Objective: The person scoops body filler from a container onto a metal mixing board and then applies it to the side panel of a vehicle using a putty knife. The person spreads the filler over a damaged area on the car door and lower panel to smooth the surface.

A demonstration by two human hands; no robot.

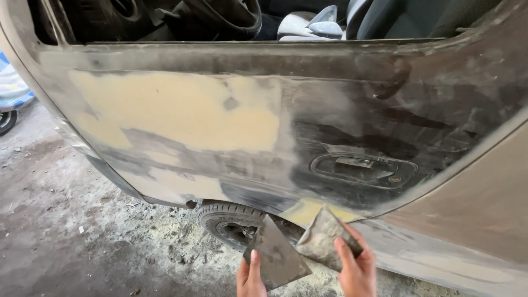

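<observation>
Both hands grip filler spreaders: left hand (250,278) a dark spreader (278,256), right hand (357,269) a putty-smeared spreader (324,236). At 12 o'clock, the car door (330,99) has filler patches (181,113) sanded, unpainted.

Rough grey concrete floor (71,231), stained dark in patches and dusted with pale powder beneath the car. A black rubber tyre (228,220) stands on it; a second dark wheel (6,121) rests at the left edge. Small pale scraps (81,229) lie scattered.
</observation>
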